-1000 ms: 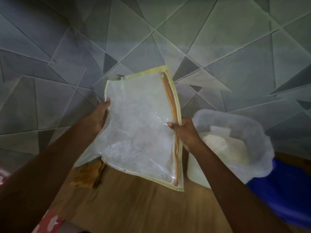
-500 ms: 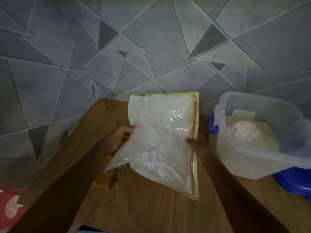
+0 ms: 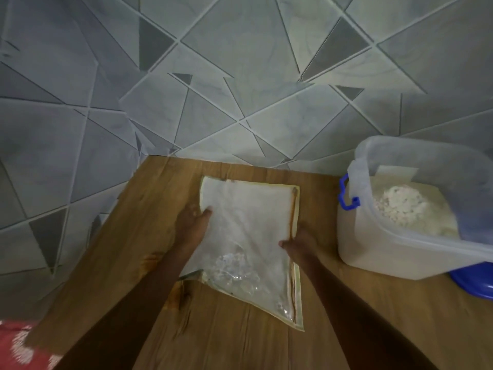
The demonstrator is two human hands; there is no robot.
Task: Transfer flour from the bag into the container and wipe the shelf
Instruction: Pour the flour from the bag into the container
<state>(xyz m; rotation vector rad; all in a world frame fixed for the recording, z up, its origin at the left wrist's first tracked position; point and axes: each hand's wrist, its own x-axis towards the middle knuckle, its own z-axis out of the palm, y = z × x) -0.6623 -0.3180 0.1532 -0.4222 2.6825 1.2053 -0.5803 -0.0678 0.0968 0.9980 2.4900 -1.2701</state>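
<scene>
Now, left hand point(image 3: 193, 222): at the bag's 9 o'clock edge, thumb laid on top of the plastic, fingers bent down at the border, holding the bag there.
right hand point(image 3: 300, 244): at the bag's 3 o'clock edge beside the zip, thumb on top of the plastic, fingers tucked out of sight at the border, gripping the bag too.
bag point(image 3: 248, 228): clear plastic with a pale yellow border, lying flat on the shelf between the two hands; a thin white dusting inside, crinkled toward its 6 o'clock end.
zip point(image 3: 294, 209): orange-brown, running down the bag's 3 o'clock side.
shelf point(image 3: 133, 249): wood-grain board carrying the bag and the container.
orange-brown patch point(image 3: 179, 292): shows at the bag's 7 o'clock corner, by the left forearm; cloth or wood knot, I cannot tell.
container point(image 3: 386, 252): translucent, open-topped tub at 3 o'clock of the bag, near the right hand but apart from it.
flour point(image 3: 402, 206): white heap inside the container.
latch point(image 3: 346, 196): blue, on the container's side facing the bag.
blue object point(image 3: 474, 284): rounded, at the container's 5 o'clock, partly hidden by it.
wall point(image 3: 240, 76): grey tiles cut into triangles, at 12 o'clock behind the shelf.
red cloth point(image 3: 16, 345): white-patterned and blurred, in the view's 7 o'clock corner.
</scene>
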